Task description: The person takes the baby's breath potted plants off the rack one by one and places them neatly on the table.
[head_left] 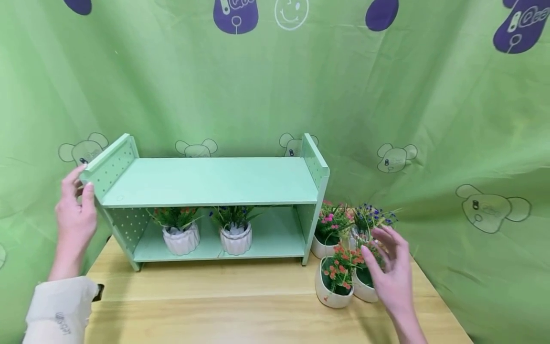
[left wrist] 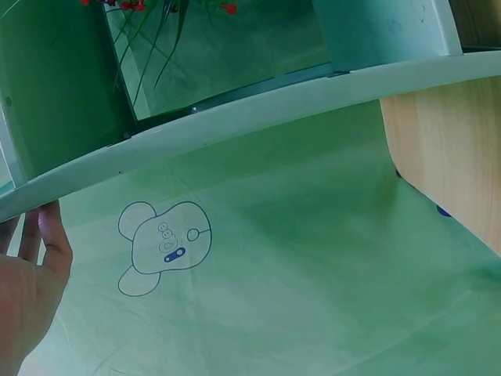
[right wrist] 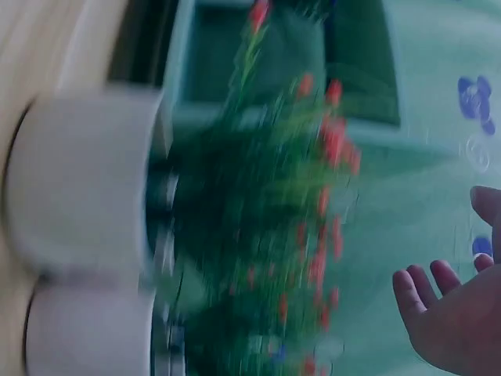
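Observation:
A mint-green two-tier shelf [head_left: 210, 181] stands on the wooden table. My left hand [head_left: 77, 210] touches the front upper corner of its left side panel with its fingertips. In the left wrist view the fingers [left wrist: 52, 235] meet the panel's edge from outside. To the shelf's right, my right hand [head_left: 394, 274] hovers, fingers spread and loosely bent, in front of a group of potted flowers. Nearest are an orange-flowered pot [head_left: 333, 286] and a white pot [head_left: 365, 286] partly behind the hand. Behind them sit a pink-flowered pot [head_left: 325, 243] and a plant with blue flowers [head_left: 374, 215].
On the lower tier stand two white fluted pots, one with orange flowers [head_left: 181, 239] and one with blue flowers [head_left: 236, 239]. A green curtain [head_left: 240, 95] with cartoon bears hangs behind the table [head_left: 215, 310]. The right wrist view is blurred.

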A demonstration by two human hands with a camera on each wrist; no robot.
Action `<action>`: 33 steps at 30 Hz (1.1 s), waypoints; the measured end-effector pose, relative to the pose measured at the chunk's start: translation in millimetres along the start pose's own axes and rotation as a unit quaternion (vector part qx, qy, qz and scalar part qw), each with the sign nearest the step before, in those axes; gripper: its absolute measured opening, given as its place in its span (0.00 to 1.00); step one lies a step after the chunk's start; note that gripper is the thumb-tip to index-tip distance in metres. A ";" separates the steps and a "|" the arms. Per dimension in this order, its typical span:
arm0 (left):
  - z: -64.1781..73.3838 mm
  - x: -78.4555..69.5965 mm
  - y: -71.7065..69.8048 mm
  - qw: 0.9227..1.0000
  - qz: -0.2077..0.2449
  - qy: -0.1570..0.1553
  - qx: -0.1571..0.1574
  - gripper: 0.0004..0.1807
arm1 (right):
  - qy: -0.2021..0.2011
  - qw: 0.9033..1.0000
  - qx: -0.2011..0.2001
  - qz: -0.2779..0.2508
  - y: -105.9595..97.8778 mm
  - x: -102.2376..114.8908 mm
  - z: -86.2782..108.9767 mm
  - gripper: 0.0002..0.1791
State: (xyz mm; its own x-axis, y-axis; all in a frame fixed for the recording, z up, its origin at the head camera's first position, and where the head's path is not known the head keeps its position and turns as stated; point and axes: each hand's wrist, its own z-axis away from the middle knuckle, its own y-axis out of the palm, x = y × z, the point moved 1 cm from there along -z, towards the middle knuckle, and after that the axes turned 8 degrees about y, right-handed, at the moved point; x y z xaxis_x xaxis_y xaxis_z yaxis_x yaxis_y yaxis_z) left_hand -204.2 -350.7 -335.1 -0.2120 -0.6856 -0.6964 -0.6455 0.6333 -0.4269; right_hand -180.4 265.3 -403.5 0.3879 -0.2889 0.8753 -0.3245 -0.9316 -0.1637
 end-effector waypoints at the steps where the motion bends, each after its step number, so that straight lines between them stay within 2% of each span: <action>1: -0.7 -0.4 -0.8 1.000 0.000 0.001 -0.001 0.25 | -0.002 1.000 0.012 -0.007 9.3 3.7 -0.8 0.38; 4: -2.7 -1.7 -3.2 1.000 0.001 0.000 -0.004 0.25 | 0.004 0.998 0.054 -0.025 39.5 23.5 0.8 0.34; 8: -3.9 -2.6 -5.7 1.000 -0.002 -0.006 -0.006 0.25 | -0.005 0.995 0.103 0.012 78.2 52.1 4.8 0.30; 11: -4.2 -3.2 -6.5 1.000 -0.002 -0.010 -0.003 0.25 | -0.019 0.991 0.128 0.041 103.5 62.4 6.0 0.30; 14: -4.8 -3.8 -6.0 1.000 -0.001 -0.010 -0.002 0.25 | -0.012 0.988 0.153 0.030 128.3 53.5 5.0 0.29; 18: -5.7 -4.3 -4.4 1.000 0.001 -0.008 -0.006 0.25 | 0.013 0.980 0.198 -0.007 161.9 24.3 0.9 0.27; 22: -5.1 -4.3 -3.0 1.000 0.004 -0.010 -0.005 0.25 | 0.043 0.971 0.233 -0.023 189.6 1.0 0.6 0.26; 28: -3.0 -4.3 -1.5 1.000 0.012 -0.021 -0.001 0.25 | 0.068 0.959 0.275 -0.008 220.6 -17.0 7.0 0.30; 33: -0.3 -3.2 -0.9 1.000 0.017 -0.026 0.007 0.25 | 0.062 0.960 0.271 0.016 236.8 -24.9 10.5 0.31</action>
State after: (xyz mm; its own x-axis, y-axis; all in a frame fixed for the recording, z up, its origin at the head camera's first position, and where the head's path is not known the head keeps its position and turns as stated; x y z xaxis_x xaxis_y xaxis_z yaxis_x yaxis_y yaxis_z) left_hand -203.1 -349.2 -332.3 -0.1961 -0.6441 -0.7394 -0.6285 0.6613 -0.4094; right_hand -257.8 49.5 -468.8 0.2677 -0.3225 0.9079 0.1748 -0.9104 -0.3750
